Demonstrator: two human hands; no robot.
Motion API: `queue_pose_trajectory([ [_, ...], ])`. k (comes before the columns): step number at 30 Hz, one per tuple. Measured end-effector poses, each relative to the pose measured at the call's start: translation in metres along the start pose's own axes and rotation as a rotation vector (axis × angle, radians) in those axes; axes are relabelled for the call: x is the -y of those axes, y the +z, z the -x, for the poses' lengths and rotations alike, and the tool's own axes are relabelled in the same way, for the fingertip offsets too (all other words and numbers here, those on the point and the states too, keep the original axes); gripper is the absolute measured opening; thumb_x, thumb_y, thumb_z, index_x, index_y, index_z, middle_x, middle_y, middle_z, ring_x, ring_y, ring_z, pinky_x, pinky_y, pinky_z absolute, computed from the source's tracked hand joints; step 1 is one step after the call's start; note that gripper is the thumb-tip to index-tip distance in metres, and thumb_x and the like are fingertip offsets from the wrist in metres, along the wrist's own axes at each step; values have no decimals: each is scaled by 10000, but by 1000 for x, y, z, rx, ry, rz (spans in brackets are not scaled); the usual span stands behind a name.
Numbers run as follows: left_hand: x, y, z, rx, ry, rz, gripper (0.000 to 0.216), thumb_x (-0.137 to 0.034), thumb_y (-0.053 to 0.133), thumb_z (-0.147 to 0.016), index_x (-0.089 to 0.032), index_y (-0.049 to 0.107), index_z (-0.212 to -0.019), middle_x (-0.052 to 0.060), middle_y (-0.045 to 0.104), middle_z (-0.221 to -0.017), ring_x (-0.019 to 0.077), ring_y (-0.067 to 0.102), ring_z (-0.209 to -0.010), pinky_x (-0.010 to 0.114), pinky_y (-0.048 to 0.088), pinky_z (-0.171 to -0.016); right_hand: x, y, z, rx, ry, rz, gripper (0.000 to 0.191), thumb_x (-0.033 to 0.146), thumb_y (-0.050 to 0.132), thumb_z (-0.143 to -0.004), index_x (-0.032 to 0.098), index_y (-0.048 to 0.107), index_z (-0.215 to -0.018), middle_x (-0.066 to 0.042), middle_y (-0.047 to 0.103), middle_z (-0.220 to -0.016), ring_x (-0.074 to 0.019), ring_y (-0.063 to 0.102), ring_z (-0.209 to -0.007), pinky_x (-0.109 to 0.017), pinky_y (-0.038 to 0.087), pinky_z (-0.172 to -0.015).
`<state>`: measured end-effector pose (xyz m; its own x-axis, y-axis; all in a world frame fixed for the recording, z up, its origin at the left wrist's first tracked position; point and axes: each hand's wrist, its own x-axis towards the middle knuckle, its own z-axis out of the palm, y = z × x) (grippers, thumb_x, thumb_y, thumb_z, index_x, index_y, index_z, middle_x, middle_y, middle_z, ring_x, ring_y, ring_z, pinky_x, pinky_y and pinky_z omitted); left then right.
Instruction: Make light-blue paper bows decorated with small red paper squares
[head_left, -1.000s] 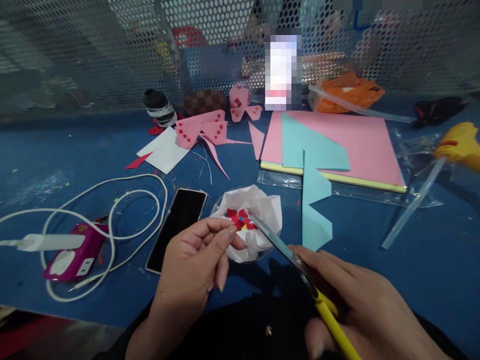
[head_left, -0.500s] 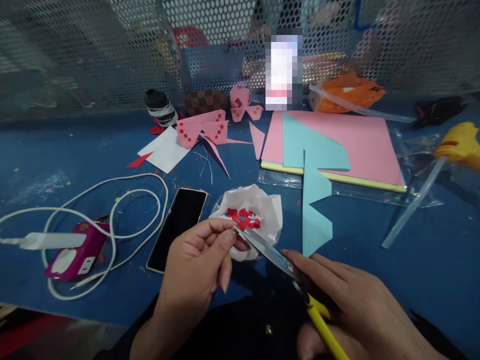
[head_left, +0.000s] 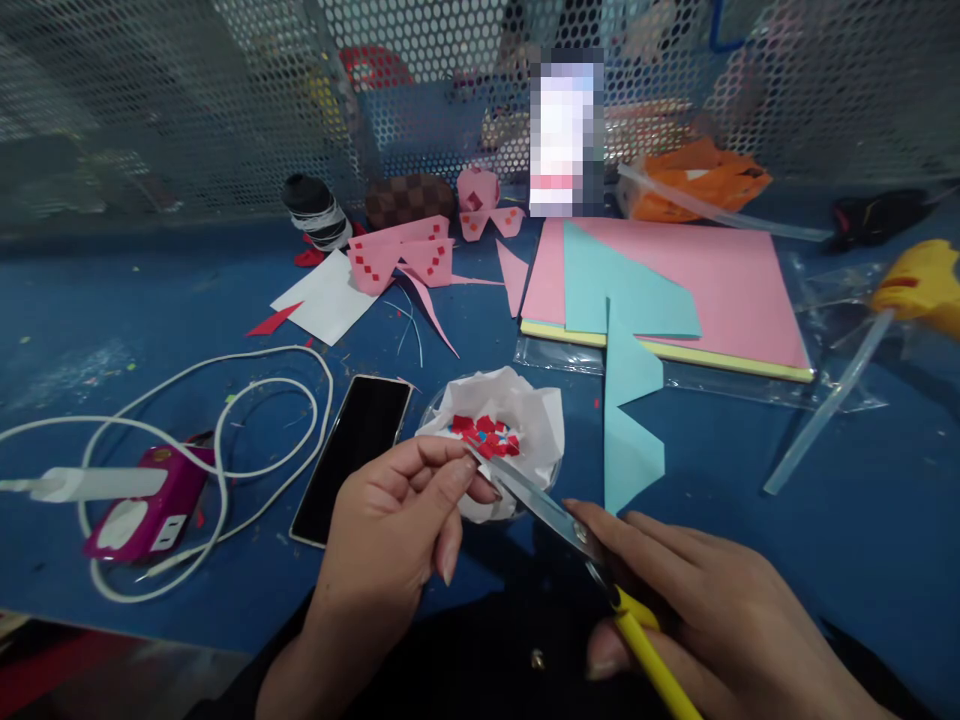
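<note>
My right hand grips the yellow-handled scissors, whose blades point up and left. The blade tips reach the pinched fingers of my left hand. Whatever lies between my left thumb and index finger is too small and covered to make out. Just beyond the fingertips stands a bowl lined with white paper, with small red paper pieces and a few blue bits inside. A light-blue paper strip with a notched edge lies to the right of the bowl.
Left of the bowl are a black phone, a white cable and a magenta device. Behind lie pink paper cutouts and a stack of coloured paper. A yellow glue gun sits at right. A perforated metal panel closes the back.
My right thumb has moved slightly up and left at the scissor handle. Both hands otherwise keep their places, and the view has shifted a little.
</note>
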<state>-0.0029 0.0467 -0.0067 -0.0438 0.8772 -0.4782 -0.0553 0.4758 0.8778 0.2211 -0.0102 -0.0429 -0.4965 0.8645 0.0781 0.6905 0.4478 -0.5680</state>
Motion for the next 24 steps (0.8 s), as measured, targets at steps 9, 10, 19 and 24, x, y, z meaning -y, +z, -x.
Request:
queue_pose_trajectory([
  [9, 0, -3, -2, 30, -4, 7, 107, -249, 701, -834, -151, 685, -795, 0, 707, -684, -16, 418, -293, 92, 238, -326, 5, -5, -6, -72, -14, 10, 425, 440, 422, -1009, 152, 563, -1288, -36, 710, -769, -151, 687, -574, -224, 541, -482],
  [10, 1, -4, -2, 32, -3, 10, 109, -255, 705, -834, -151, 687, -805, 1, 710, -698, -16, 421, -297, 91, 240, -327, 5, -4, -6, -62, -4, 3, 424, 434, 445, -1003, 158, 552, -1305, -38, 716, -793, -152, 693, -595, -224, 547, -500],
  [19, 2, -5, -1, 35, -3, -6, 139, -281, 708, -846, -153, 686, -797, -7, 710, -735, -24, 415, -304, 90, 242, -332, 2, -5, -4, -69, 17, -36, 458, 483, 508, -977, 194, 517, -1332, -8, 714, -801, -135, 702, -617, -199, 549, -517],
  [24, 2, -5, -2, 44, -6, -15, 142, -272, 692, -856, -150, 689, -784, 4, 726, -769, -28, 420, -307, 87, 244, -331, 4, -5, -6, -79, 19, -44, 451, 492, 464, -994, 175, 552, -1302, -20, 726, -790, -138, 706, -597, -196, 552, -497],
])
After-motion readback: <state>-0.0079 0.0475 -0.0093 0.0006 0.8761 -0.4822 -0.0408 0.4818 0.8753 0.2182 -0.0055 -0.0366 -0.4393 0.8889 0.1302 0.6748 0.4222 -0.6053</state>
